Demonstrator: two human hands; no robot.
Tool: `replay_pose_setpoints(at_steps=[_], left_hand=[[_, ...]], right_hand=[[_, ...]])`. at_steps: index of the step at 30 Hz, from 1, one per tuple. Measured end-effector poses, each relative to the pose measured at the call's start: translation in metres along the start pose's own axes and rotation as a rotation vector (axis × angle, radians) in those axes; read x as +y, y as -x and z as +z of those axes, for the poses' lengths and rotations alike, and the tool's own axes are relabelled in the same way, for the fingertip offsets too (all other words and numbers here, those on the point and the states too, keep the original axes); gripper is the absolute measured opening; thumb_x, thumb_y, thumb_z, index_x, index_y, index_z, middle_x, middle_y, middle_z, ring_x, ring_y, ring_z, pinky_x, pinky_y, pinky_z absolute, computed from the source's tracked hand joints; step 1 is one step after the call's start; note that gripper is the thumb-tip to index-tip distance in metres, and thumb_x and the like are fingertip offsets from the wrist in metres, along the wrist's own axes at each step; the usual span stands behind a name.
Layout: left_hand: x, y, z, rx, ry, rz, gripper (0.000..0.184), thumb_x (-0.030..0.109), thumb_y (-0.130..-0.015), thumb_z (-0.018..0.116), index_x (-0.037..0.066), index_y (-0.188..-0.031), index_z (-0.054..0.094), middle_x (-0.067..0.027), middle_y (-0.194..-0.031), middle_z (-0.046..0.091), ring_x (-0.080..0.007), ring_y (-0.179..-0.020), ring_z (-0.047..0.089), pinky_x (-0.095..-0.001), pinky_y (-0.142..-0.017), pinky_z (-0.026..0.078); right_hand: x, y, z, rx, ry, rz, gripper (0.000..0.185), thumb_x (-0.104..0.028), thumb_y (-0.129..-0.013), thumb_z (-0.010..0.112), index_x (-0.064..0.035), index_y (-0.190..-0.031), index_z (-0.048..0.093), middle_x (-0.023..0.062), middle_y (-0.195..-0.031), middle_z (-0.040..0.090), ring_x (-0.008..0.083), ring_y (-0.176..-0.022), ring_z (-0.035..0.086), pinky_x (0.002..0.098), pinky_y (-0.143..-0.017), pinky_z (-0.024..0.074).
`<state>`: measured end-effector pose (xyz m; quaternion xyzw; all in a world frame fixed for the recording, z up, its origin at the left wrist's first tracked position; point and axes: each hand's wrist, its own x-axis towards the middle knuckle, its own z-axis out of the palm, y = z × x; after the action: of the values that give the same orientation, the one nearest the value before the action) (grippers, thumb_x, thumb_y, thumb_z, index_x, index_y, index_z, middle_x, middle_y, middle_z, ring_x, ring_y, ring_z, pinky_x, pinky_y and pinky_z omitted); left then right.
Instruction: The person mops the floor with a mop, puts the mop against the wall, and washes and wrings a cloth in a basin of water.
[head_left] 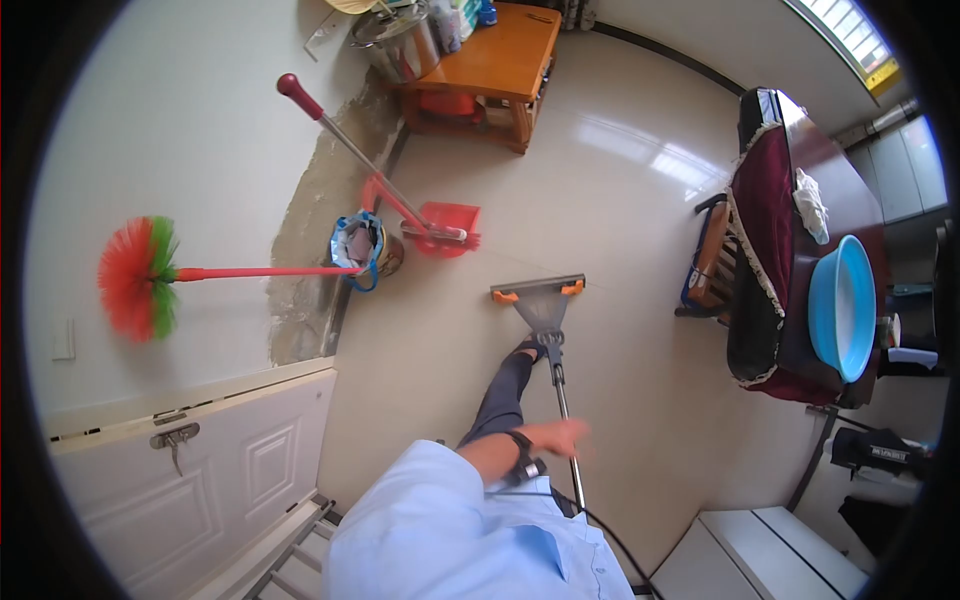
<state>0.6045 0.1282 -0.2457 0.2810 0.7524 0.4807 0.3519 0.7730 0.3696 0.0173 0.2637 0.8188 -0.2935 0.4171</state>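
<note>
A flat mop [545, 312] with a grey triangular head and orange clips rests on the floor, its metal pole running back toward my body. My left hand [553, 437], with a dark band on the wrist, reaches across the pole from the left. Its fingers are blurred, so whether they grip the pole or only pass over it cannot be told. My right hand is out of view. One dark-trousered leg and a shoe [533, 347] show just behind the mop head.
A red dustpan [447, 229] with a broom stands by the left wall. Beside it is a bucket [358, 248] holding a red-green brush [140, 278]. A wooden table [490, 62] stands ahead. On the right, a cloth-edged table [822, 140] bears a blue basin [841, 310]; a chair [710, 262] is tucked near it.
</note>
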Motion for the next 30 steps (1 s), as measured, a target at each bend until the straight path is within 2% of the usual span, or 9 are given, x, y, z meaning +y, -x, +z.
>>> replay_pose_setpoints(at_steps=[2,5,7,8,9,10,14,20,30], left_hand=[[-0.01,0.009,-0.106,0.211,0.183,-0.419,0.052,0.025,-0.07,0.073,0.005,-0.116,0.059,-0.0247,-0.116,0.058,-0.0408,-0.11,0.056,-0.0452,-0.093,0.047],[-0.072,0.053,-0.231,1.009,0.043,-0.652,0.055,0.021,-0.079,0.066,0.002,-0.127,0.051,-0.023,-0.118,0.058,-0.0384,-0.113,0.056,-0.044,-0.096,0.046],[-0.121,0.103,-0.335,1.375,-0.033,-0.52,0.052,0.02,-0.08,0.069,-0.003,-0.122,0.05,-0.0237,-0.114,0.059,-0.0367,-0.111,0.056,-0.0427,-0.098,0.044],[-0.065,0.129,-0.4,1.4,-0.032,-0.685,0.051,0.021,-0.078,0.072,-0.004,-0.119,0.052,-0.0235,-0.112,0.059,-0.036,-0.112,0.056,-0.0416,-0.099,0.042],[-0.094,0.153,-0.44,1.708,-0.549,-0.472,0.038,0.027,-0.079,0.071,0.0,-0.099,0.055,-0.0154,-0.088,0.06,-0.0289,-0.071,0.057,-0.0381,-0.069,0.05],[-0.104,0.176,-0.482,1.859,-0.527,-0.53,0.054,0.03,-0.079,0.074,-0.001,-0.118,0.053,-0.0163,-0.103,0.063,-0.0258,-0.068,0.06,-0.0356,-0.063,0.05],[0.023,0.218,-0.585,1.748,0.023,-0.303,0.079,0.028,-0.079,0.077,0.001,-0.14,0.036,-0.0149,-0.13,0.056,-0.0144,-0.062,0.063,-0.0245,-0.049,0.048],[0.065,0.201,-0.648,1.505,0.243,-0.349,0.046,0.034,-0.084,0.071,-0.003,-0.109,0.062,-0.0106,-0.096,0.07,-0.0126,-0.052,0.061,-0.0227,-0.042,0.044],[0.111,0.097,-0.636,1.196,0.072,-0.211,0.035,0.032,-0.093,0.064,-0.001,-0.103,0.056,-0.0116,-0.09,0.068,-0.0146,-0.051,0.062,-0.0239,-0.04,0.048]], right_hand=[[-0.028,-0.028,0.0,0.001,0.002,-0.075,0.027,-0.017,-0.078,0.061,0.0,-0.098,0.059,0.0117,-0.069,0.056,0.0228,-0.062,0.055,0.0379,-0.055,0.0452],[-0.087,-0.077,0.003,0.0,-0.008,-0.185,0.026,-0.018,-0.078,0.061,-0.0002,-0.098,0.059,0.0122,-0.07,0.057,0.0237,-0.063,0.056,0.0385,-0.056,0.0455],[-0.135,-0.111,0.005,0.001,-0.021,-0.249,0.026,-0.018,-0.078,0.061,-0.0004,-0.097,0.059,0.0126,-0.07,0.057,0.0242,-0.064,0.056,0.0389,-0.057,0.0457],[-0.162,-0.13,0.006,-0.001,-0.028,-0.277,0.026,-0.018,-0.078,0.061,-0.0005,-0.097,0.06,0.0128,-0.07,0.057,0.0245,-0.064,0.056,0.0391,-0.057,0.0458],[-0.187,-0.146,0.007,0.0,-0.035,-0.304,0.025,-0.018,-0.079,0.061,-0.0006,-0.097,0.06,0.0129,-0.071,0.057,0.0248,-0.065,0.056,0.0393,-0.057,0.0459],[-0.213,-0.162,0.008,-0.004,-0.039,-0.33,0.025,-0.018,-0.079,0.06,-0.0007,-0.097,0.06,0.0131,-0.071,0.058,0.0251,-0.065,0.057,0.0395,-0.058,0.046],[-0.281,-0.199,0.011,-0.015,-0.043,-0.383,0.025,-0.019,-0.079,0.06,-0.0011,-0.096,0.06,0.0138,-0.072,0.058,0.0262,-0.066,0.057,0.0403,-0.059,0.0464],[-0.272,-0.182,0.001,-0.007,-0.002,-0.331,0.024,-0.02,-0.079,0.059,-0.0017,-0.095,0.061,0.0149,-0.074,0.059,0.0279,-0.068,0.058,0.0415,-0.06,0.0471],[-0.126,-0.068,-0.032,-0.014,0.079,-0.057,0.023,-0.021,-0.08,0.058,-0.0026,-0.093,0.062,0.0166,-0.077,0.061,0.0307,-0.072,0.06,0.0435,-0.063,0.0481]])
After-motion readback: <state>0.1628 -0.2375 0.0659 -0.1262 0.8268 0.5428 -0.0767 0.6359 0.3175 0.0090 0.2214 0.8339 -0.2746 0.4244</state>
